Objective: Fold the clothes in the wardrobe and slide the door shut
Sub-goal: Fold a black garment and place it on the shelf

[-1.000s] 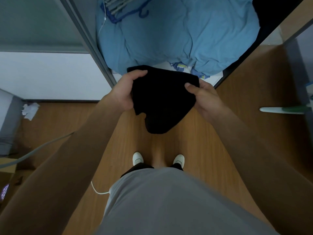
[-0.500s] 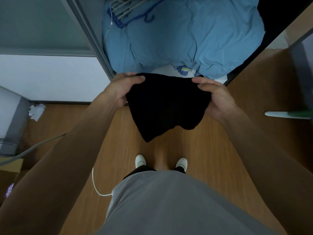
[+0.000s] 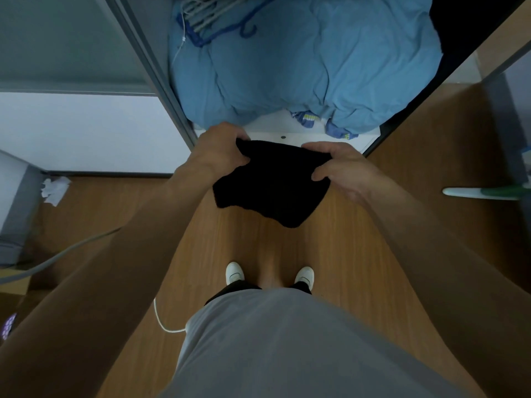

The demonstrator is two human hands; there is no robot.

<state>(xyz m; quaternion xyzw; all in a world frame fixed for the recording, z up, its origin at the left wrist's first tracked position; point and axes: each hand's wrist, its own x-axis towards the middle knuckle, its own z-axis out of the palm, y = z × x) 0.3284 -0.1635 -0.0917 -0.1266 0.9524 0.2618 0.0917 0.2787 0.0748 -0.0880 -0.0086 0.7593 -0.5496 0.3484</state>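
A black garment hangs folded between my hands in front of the open wardrobe. My left hand grips its upper left corner, fingers curled over the cloth. My right hand grips the upper right corner, thumb on the near side. The cloth's lower edge droops above the wooden floor. Behind it, a bulky light-blue quilt fills the wardrobe, with blue hangers lying on top. The wardrobe's white bottom shelf edge shows just beyond my hands. The grey sliding door stands at the left.
A crumpled white tissue lies on the floor at left by a grey box. A grey cable and a white cord cross the floor. A white-and-green handle pokes in from the right. My white shoes stand below.
The garment has been gathered shorter and narrower between my hands; both hands moved closer together and slightly forward toward the shelf edge.
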